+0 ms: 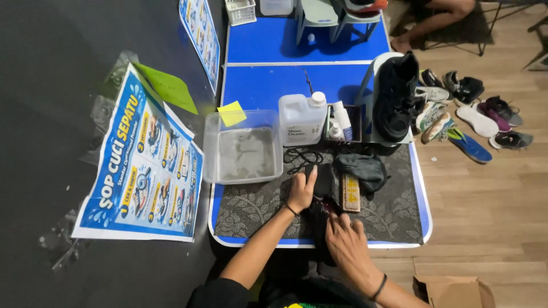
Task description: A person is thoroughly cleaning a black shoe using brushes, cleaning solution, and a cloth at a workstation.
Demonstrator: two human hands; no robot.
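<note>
A black shoe [323, 181] lies on a dark patterned mat [394, 214] at the near edge of a blue table [268, 85]. My left hand [301, 191] rests on the shoe's left side, fingers together and pointing away from me. My right hand [344, 234] is on the shoe's near end, fingers spread over it. Black laces [299, 155] lie loose just beyond the shoe. A wooden brush [350, 193] with pale bristles lies right of the shoe, and a grey cloth [362, 168] is bunched behind it.
A clear tub of cloudy water [242, 153] sits left of the mat, a white jug [301, 118] and a small tray of bottles [342, 122] behind it. Black shoes [395, 94] hang on a stand at right. Several shoes [474, 114] lie on the wooden floor. A poster [142, 165] lies at left.
</note>
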